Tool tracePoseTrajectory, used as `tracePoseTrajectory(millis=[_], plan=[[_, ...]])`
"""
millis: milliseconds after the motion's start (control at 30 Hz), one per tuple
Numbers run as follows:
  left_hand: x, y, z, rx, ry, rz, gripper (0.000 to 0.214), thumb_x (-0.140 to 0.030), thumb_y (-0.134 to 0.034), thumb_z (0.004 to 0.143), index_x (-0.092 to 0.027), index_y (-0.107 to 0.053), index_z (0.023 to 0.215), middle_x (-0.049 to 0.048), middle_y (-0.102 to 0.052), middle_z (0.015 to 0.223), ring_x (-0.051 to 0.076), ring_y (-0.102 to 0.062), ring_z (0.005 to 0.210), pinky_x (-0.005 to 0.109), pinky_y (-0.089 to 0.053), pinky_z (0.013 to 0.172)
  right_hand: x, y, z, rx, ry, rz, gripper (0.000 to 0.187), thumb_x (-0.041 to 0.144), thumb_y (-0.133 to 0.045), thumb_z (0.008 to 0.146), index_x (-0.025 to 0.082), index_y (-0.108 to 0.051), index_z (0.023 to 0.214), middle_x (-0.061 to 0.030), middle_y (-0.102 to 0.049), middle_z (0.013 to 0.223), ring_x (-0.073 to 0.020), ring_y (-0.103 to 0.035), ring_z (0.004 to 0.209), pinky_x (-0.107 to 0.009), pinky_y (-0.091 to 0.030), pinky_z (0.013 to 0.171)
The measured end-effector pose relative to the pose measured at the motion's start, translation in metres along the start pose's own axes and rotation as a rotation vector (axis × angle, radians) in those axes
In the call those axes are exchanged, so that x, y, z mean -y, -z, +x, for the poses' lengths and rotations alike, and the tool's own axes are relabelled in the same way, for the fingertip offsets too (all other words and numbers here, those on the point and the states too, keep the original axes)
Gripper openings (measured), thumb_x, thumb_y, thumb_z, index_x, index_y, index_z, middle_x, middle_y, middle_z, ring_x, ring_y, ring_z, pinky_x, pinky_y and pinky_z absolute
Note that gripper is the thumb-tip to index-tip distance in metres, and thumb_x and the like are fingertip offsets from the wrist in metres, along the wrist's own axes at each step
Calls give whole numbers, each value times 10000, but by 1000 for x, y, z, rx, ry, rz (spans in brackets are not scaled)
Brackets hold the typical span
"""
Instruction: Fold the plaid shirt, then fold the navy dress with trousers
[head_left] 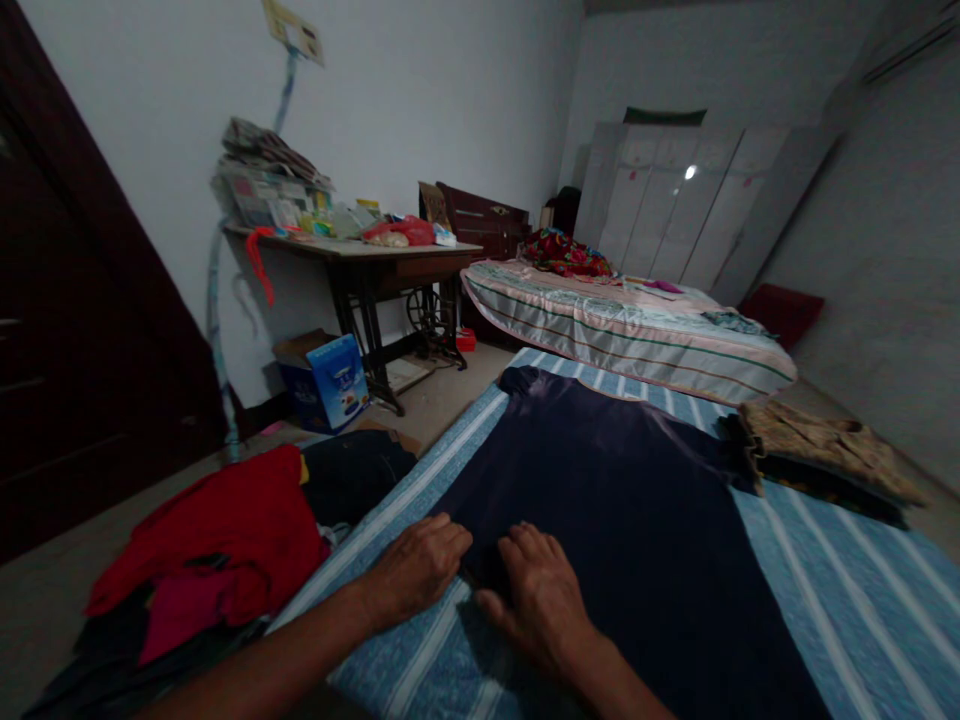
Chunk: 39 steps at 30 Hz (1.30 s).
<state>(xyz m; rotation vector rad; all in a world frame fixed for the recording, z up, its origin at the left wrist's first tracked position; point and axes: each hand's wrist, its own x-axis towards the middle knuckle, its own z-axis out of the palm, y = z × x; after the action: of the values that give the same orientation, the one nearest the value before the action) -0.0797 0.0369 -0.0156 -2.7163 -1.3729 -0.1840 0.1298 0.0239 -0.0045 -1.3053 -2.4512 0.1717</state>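
Note:
A dark navy garment (622, 490) lies spread flat on a blue striped bedsheet (840, 590). My left hand (416, 565) rests at the garment's near left edge with its fingers curled down onto the fabric. My right hand (536, 590) lies just beside it on the same edge, fingers bent and pressing the cloth. Whether either hand pinches the hem is hard to make out in the dim light.
A pile of red and dark clothes (225, 540) lies left of the bed. A folded patterned garment (817, 445) sits at the far right. Beyond stand a second bed (630, 320), a sewing-machine table (375, 260) with clutter, a blue box (337, 380) and a white wardrobe (690, 200).

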Motion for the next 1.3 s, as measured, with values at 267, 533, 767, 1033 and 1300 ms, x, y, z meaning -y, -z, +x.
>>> tracePoseTrajectory(millis=[267, 533, 767, 1033, 1300], plan=[[-8, 14, 4, 33, 0, 32, 116, -93, -444, 832, -181, -519, 833, 32, -618, 810, 188, -532, 758, 307, -418, 731, 26, -36, 9, -42, -120, -70, 245, 198, -524, 818, 127, -638, 1023, -160, -613, 1136, -299, -526, 1091, -434, -412, 900], [-8, 20, 4, 79, -1, 4, 56, -154, -493, 825, -184, -521, 863, 35, -601, 843, 189, -521, 795, 308, -417, 763, 20, -47, 8, -163, -95, -57, 206, 143, -461, 836, 170, -650, 913, -110, -637, 1007, -254, -533, 1007, -393, -396, 892], [-17, 18, 11, 76, 104, 33, 167, -36, -463, 811, -179, -522, 873, 38, -588, 842, 202, -521, 820, 328, -417, 755, 16, -49, 5, -226, -66, -1, 244, 189, -402, 885, 177, -646, 908, -108, -625, 1019, -244, -510, 1033, -394, -380, 917], [-6, 6, 15, -55, 75, 130, 200, 7, -438, 816, -175, -519, 826, 44, -554, 806, 216, -501, 797, 339, -394, 691, 16, -47, 4, -215, -72, 30, 238, 200, -401, 890, 183, -637, 907, -101, -613, 1038, -239, -497, 1046, -395, -377, 923], [13, 7, 10, -121, -57, 218, 190, -46, -439, 868, -176, -515, 753, 32, -512, 740, 190, -453, 717, 318, -345, 643, 16, -47, 5, -211, -74, 44, 228, 204, -418, 884, 185, -643, 921, -100, -611, 1028, -245, -491, 1035, -396, -377, 915]])
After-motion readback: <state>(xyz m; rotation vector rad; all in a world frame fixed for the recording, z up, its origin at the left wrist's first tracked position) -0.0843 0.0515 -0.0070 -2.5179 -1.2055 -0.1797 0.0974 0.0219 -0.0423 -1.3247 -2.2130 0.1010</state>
